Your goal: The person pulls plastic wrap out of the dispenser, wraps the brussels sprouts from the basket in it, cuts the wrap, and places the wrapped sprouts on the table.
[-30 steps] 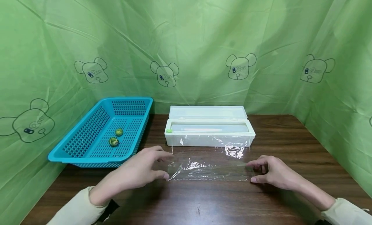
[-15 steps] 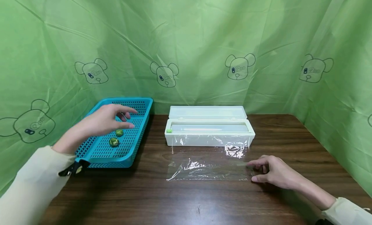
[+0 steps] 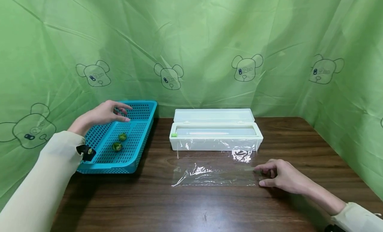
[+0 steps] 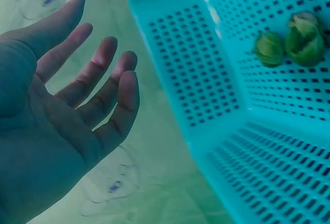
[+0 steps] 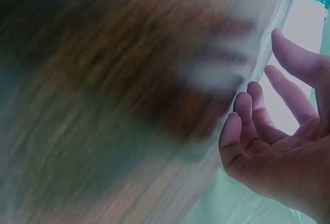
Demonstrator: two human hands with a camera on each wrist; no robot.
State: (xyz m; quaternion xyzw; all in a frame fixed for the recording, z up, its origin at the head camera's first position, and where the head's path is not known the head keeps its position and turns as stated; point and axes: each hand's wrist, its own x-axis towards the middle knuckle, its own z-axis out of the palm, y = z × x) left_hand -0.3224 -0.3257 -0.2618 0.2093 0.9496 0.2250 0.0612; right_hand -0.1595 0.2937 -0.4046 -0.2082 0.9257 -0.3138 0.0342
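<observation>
My left hand hovers over the back left of the blue perforated basket, its fingers loosely bent and holding nothing. Two small green Brussels sprouts lie close together on the basket floor; in the left wrist view the sprouts are apart from the fingers. A sheet of clear cling film lies on the table, drawn out from a white dispenser box. At the film's right edge is my right hand, thumb and index finger apart. Whether its fingertips touch the film is unclear.
The dispenser's lid stands raised, and a small green slider sits at its left end. A dark wooden table carries everything. Green printed cloth encloses the back and sides.
My left hand has left the film's left edge and moved left and back over the basket. My right hand stays by the film's right edge. Film and sprouts have not moved.
</observation>
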